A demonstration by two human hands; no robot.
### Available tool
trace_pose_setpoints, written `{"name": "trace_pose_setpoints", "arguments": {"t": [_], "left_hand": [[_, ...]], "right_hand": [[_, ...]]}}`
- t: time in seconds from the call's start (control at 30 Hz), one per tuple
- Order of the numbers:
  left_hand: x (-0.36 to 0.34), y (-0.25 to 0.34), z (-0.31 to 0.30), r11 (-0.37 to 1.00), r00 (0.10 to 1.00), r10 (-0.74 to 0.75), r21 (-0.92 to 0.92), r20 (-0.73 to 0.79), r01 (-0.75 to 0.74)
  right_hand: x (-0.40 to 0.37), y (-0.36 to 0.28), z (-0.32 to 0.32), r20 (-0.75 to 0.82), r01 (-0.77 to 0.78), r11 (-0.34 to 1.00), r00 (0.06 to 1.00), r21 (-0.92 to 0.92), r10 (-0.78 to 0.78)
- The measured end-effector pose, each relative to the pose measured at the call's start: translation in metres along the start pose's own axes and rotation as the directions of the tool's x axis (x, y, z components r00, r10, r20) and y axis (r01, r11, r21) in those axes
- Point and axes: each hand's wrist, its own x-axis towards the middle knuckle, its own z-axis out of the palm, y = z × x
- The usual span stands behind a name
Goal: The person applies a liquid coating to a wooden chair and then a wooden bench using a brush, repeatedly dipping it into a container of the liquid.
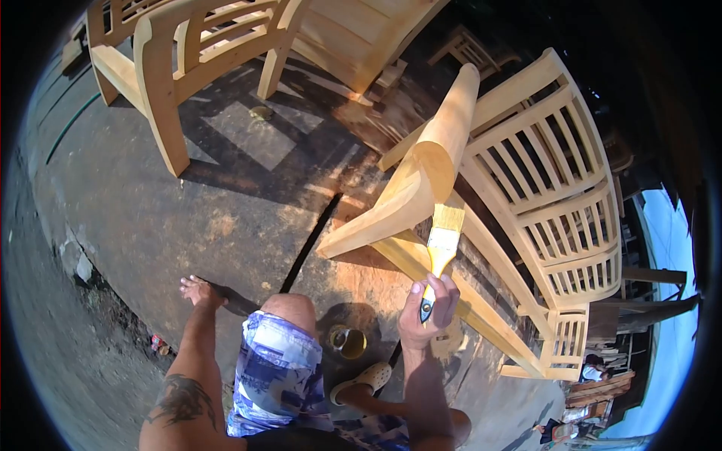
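My right hand (430,310) is closed round the yellow handle of a flat paintbrush (440,244), bristles pointing up. Those bristles overlap the lower end of the rounded armrest (444,150) on a pale wooden bench (530,195). The bench lies tipped over, its slatted back facing right and a leg (376,222) jutting left. My left hand (201,291) is lowered over the dark ground to the left, fingers spread, holding nothing. Between my legs stands a small round container (348,343) with yellowish liquid in it.
Another pale wooden bench (162,98) stands at the upper left, beside a broad wooden panel (353,41). A dark gap (312,242) runs across the ground. Stacked wood (602,387) and people (560,430) are far off at the lower right.
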Motion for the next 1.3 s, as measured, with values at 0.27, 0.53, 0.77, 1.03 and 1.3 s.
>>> {"name": "trace_pose_setpoints", "arguments": {"t": [0.27, 0.53, 0.77, 1.03, 1.3], "left_hand": [[0.001, 0.003, 0.000, 1.000, 1.000, -0.001, 0.024, 0.008, 0.001], [0.002, 0.001, 0.003, 0.998, 1.000, -0.010, 0.059, -0.012, 0.010], [0.015, 0.005, 0.013, 0.999, 1.000, -0.022, 0.046, -0.022, 0.023], [0.005, 0.002, 0.004, 0.999, 1.000, -0.003, 0.038, -0.009, 0.003], [0.008, 0.004, 0.006, 0.998, 1.000, -0.004, 0.059, -0.019, 0.005]], "right_hand": [[0.059, -0.029, 0.039, 0.052, 0.226, 0.966, 0.971, 0.125, -0.234], [-0.002, -0.002, 0.015, 0.062, 0.092, 0.995, 0.994, -0.049, -0.089], [0.043, -0.023, 0.032, 0.036, 0.207, 0.976, 0.977, 0.063, -0.209], [0.021, -0.015, 0.022, 0.045, 0.108, 0.993, 0.993, 0.051, -0.110], [0.054, -0.024, 0.033, 0.039, 0.141, 0.989, 0.989, 0.042, -0.143]]}}
